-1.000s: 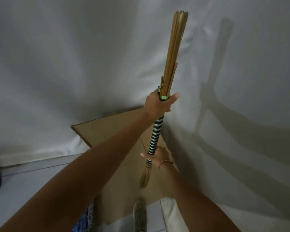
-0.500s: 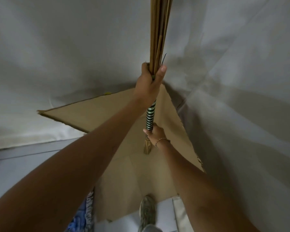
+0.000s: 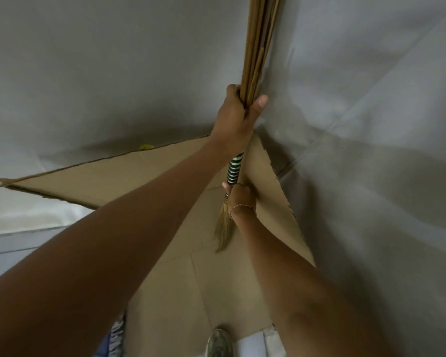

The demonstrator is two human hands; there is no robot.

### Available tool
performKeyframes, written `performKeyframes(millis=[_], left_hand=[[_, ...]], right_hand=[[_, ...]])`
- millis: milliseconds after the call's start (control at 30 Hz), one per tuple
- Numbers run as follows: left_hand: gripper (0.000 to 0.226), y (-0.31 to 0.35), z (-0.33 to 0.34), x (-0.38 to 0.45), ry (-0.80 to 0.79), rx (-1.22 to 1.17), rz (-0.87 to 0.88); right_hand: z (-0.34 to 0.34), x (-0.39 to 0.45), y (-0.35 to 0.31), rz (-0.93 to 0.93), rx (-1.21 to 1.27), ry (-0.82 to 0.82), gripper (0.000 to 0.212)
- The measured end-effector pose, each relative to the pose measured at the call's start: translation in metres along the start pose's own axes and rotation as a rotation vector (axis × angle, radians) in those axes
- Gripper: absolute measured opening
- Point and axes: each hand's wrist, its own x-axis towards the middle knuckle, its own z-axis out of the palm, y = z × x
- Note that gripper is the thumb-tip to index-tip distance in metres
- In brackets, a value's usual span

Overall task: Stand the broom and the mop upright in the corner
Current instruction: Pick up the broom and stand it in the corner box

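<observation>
The broom (image 3: 258,45) stands nearly upright in the corner, its long tan sticks running up out of the frame's top. Its handle is wrapped in green and white stripes, and a straw tuft hangs at the low end above the cardboard. My left hand (image 3: 236,114) is shut around the sticks just above the striped wrap. My right hand (image 3: 240,195), with a thin bracelet on the wrist, is shut on the striped handle lower down. No mop is in view.
White cloth (image 3: 371,124) covers both walls that meet at the corner. A flat brown cardboard sheet (image 3: 165,292) lies on the floor in the corner. My shoe (image 3: 219,341) stands at the cardboard's near edge, on grey floor.
The broom has swung from a rightward lean to nearly upright and moved closer into the corner. Both hands kept their hold, and the view has moved nearer to the corner.
</observation>
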Motion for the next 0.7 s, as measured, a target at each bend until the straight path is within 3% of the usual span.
performKeyframes(millis=[300,533,700], left_hand=[[0.061,-0.008,-0.033,-0.022,-0.083,0.154,-0.164],[0.021,0.003,-0.128,-0.094,-0.025,0.606,-0.211],[0.019,0.023,-0.203,-0.208,-0.143,0.773,-0.309]], right_hand=[[-0.018,-0.033,-0.004,-0.062,-0.105,0.036,0.056],[-0.05,-0.097,-0.012,-0.241,-0.192,0.169,0.053],[-0.053,-0.199,-0.043,-0.447,-0.288,0.033,0.042]])
